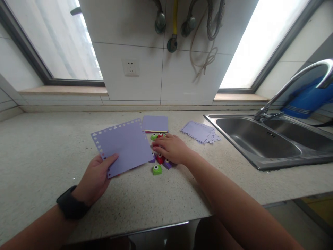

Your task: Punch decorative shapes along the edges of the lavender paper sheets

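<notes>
The left hand (95, 177) holds a purple sheet (126, 146) over the table (130, 205), fingers pinched at its lower left side, small shapes cut along its edges. The right hand (173, 147) lies over the colorful craft punches (160, 159), fingers gently bent — whether they grip one, I cannot tell. The nearest green punch (156, 169) shows a dark star- or flower-like mark on its white disc — the other punches' marks are too small to read.
</notes>
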The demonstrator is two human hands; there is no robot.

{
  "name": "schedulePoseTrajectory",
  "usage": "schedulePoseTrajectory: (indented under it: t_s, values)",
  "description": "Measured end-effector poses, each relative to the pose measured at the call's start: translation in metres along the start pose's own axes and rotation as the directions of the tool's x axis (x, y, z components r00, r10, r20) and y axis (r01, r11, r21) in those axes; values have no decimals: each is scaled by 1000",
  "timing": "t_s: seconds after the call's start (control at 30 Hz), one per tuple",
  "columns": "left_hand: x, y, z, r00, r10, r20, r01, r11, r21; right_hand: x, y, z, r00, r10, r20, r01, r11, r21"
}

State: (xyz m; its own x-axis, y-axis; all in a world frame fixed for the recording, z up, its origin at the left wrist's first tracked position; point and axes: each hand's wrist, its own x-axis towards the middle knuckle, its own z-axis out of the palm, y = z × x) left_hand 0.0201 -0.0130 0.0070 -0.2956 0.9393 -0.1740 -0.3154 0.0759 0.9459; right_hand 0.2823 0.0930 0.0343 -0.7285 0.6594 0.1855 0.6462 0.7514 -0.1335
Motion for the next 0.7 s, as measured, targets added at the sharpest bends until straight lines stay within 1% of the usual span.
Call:
schedulePoseTrajectory:
  t_s: [0.13, 0.23, 0.43, 0.57, 0.7]
  values:
    - [-2, -2, 0, 1000, -28, 8, 29, 999, -25, -2, 5, -1, 993, 108, -38, -111, 990, -84]
    - [-1, -4, -1, 1000, -24, 19, 24, 1000, 0, -3, 11, -4, 988, 150, -35, -153, 984, -93]
    - [0, -7, -4, 997, 31, 64, -39, 992, 120, -2, 18, -7, 980, 194, -37, -197, 978, -72]
    - [-1, -7, -6, 991, 43, 124, -56, 993, 106, -2, 24, -5, 978, 203, -42, -205, 977, -52]
    - [-2, -7, -6, 986, 47, 159, -66, 991, 114, -5, 26, -4, 985, 169, -33, -170, 985, -31]
